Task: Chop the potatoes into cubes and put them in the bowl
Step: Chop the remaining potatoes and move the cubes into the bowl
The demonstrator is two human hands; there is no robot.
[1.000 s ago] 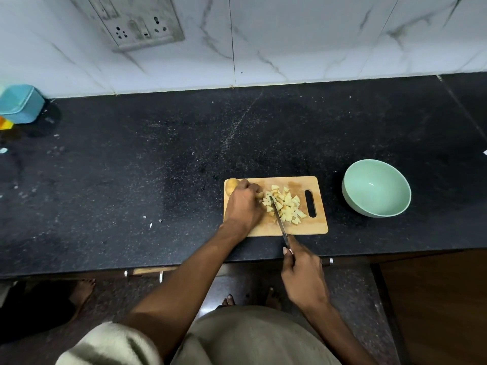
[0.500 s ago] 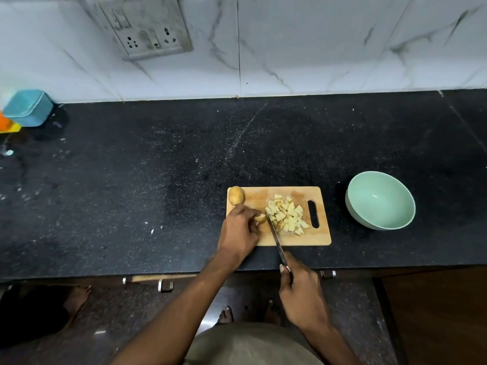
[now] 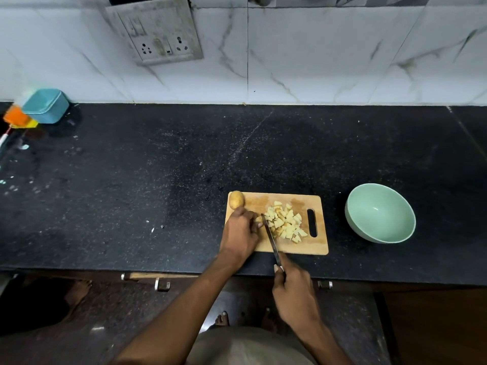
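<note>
The black speckled desk [image 3: 158, 180] runs the full width in front of me, backed by a white marble-veined wall [image 3: 316, 61] carrying a grey socket plate [image 3: 155, 30]. I take the wooden cutting board [image 3: 320, 245] as my landmark; it lies near the desk's front edge, its handle slot on the right end.

Well to the right of the board, apart from it, stands the mint-green bowl [image 3: 380, 213], upright, with nothing showing inside. Far to the left of the board, against the wall, sits a teal box [image 3: 46, 105] with something orange [image 3: 15, 117] just beside it.

My left hand [image 3: 241, 234] rests on the left part of the board, fingers [image 3: 257, 223] curled down and pressed together around a small piece of potato [image 3: 259, 219], pinning it to the wood. My right hand [image 3: 293, 291] hangs in front of the board, past the desk's edge, its fingers wrapped tight around the knife handle, forefinger laid along the top. The knife [image 3: 270, 237] slants up from there across the board's front edge, tip landing just beside the pinned piece.

To the right of the blade, on the middle of the board, lies the heap of pale potato cubes [image 3: 286, 225]. A whole unpeeled potato [image 3: 236, 199] sits on the board's far left corner, just behind my left knuckles.

A few pale scraps [image 3: 152, 229] speckle the desk left of the board.
</note>
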